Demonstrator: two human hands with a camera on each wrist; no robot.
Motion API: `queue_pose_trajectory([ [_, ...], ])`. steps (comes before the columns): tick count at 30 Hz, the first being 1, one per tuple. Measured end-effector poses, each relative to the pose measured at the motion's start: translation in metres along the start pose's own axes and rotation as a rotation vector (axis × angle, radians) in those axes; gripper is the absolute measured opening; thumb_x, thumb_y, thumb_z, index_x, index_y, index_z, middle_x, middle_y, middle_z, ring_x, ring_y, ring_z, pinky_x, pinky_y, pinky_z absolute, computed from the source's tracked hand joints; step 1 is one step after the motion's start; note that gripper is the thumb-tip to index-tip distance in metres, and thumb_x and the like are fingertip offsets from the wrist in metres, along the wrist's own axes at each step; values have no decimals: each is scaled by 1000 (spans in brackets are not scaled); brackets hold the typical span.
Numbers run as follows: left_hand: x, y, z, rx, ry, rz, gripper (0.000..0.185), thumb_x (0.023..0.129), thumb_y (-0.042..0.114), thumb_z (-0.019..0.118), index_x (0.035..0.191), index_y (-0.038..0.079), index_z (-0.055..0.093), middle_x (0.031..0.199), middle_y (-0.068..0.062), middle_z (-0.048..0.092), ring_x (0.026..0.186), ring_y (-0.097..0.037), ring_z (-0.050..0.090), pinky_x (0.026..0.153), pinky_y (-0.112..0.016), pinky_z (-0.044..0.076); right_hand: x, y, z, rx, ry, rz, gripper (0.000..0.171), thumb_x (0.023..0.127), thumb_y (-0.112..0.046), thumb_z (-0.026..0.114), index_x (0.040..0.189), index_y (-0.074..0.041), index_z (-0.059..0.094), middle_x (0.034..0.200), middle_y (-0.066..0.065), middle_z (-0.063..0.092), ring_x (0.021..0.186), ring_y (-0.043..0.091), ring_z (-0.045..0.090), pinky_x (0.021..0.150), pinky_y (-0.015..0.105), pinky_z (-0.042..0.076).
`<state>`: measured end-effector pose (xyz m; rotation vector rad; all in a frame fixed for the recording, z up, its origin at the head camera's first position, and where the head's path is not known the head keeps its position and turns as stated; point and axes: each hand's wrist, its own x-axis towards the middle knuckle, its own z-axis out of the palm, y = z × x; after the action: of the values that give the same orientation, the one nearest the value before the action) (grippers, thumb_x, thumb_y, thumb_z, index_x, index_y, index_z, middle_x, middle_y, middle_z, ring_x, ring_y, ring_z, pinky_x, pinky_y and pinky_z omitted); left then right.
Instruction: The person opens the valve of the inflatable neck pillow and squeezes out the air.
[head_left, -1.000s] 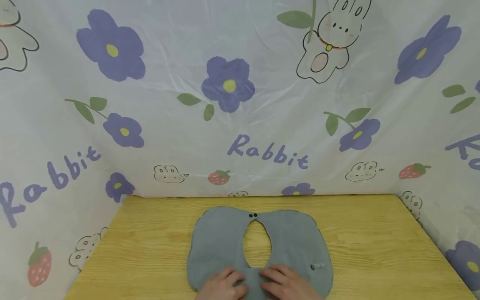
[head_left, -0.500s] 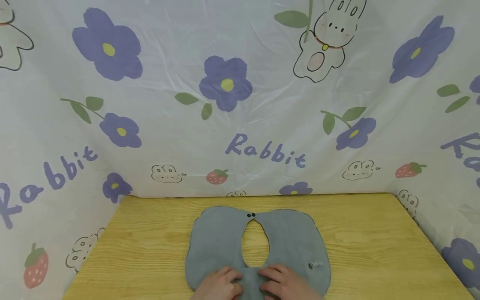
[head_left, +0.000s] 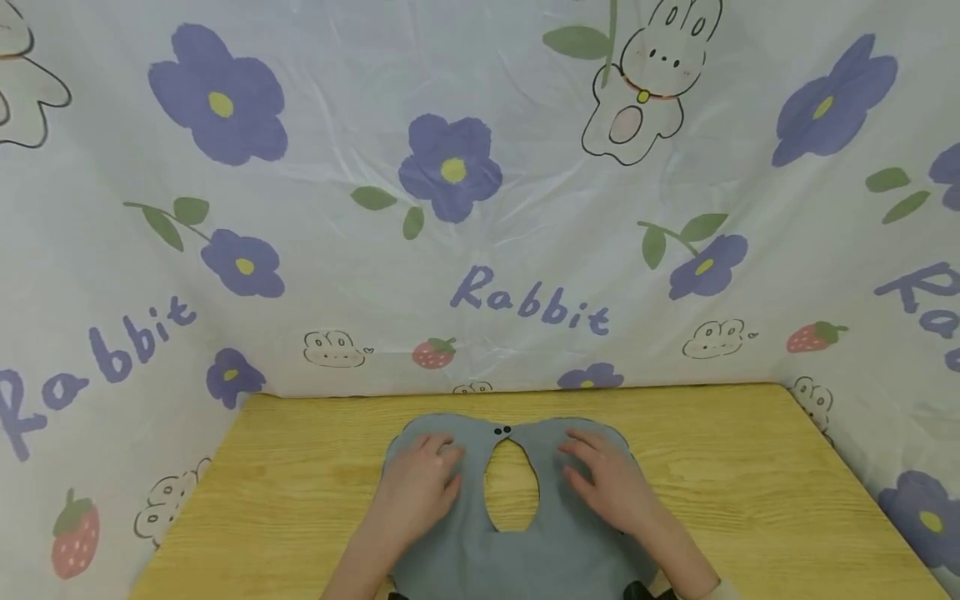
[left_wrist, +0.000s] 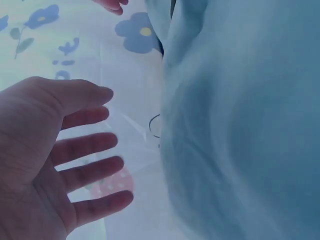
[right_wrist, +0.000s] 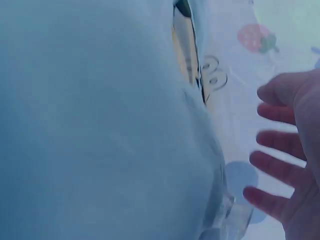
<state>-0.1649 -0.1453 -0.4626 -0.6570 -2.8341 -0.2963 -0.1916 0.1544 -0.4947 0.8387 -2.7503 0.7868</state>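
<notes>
Left hand [head_left: 420, 482] and right hand [head_left: 609, 482] are now shifted forward above the grey cushion [head_left: 510, 558], fingers spread, nothing held.

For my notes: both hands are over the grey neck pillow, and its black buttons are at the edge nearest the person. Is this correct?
Only the edge is wrong: the head view shows the black buttons at the far edge.

Purple script on white patterned sheet [head_left: 337, 275] | "Rabbit" [head_left: 527, 307] behind counter [head_left: 750, 467], whole | second "Rabbit" [head_left: 112, 357], left of counter, legible | "Ra" [head_left: 917, 287] plus cut-off letter, right of counter | left wrist view: sheet again, partial "bit" [left_wrist: 69, 46]
</notes>
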Motion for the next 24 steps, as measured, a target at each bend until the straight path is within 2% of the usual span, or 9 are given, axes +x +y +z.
queue_pose_trajectory([
  [2,7,-3,3,13,27,-21,27,89,20,81,113,9,76,122,-15,68,114,-37,63,88,-52,57,4,6,0,-26,24,35,34,94,-12,75,126,-3,70,139,22,59,127,43,56,99,59,49],
  [4,12,-7,8,30,25,-38,31,91,24,79,118,8,74,127,-17,66,119,-39,61,93,-55,55,8,11,1,-51,29,57,38,94,-13,76,129,-2,68,141,24,57,127,44,55,100,60,48],
  [11,15,-17,28,72,-98,-151,65,95,48,72,145,8,58,146,-21,53,139,-48,42,105,-67,41,11,17,12,-94,-96,125,50,97,-26,73,139,-2,61,151,31,44,137,50,44,109,67,36],
  [18,14,-20,41,61,-152,-172,66,96,55,67,143,9,60,147,-21,50,140,-48,40,109,-69,34,9,19,20,-153,-136,167,59,97,-41,70,144,-7,58,156,27,41,143,47,37,110,70,30],
  [21,14,-21,43,35,-185,-198,69,97,57,64,145,9,58,150,-20,48,143,-47,37,112,-68,30,10,20,21,-168,-149,166,62,97,-44,69,145,-7,57,156,27,40,144,46,36,111,70,30],
  [24,15,-21,44,6,-190,-213,72,95,59,65,145,7,57,150,-21,48,143,-48,36,113,-69,28,11,21,22,-172,-161,160,62,98,-44,69,146,-6,57,157,27,39,145,46,35,111,71,28],
])
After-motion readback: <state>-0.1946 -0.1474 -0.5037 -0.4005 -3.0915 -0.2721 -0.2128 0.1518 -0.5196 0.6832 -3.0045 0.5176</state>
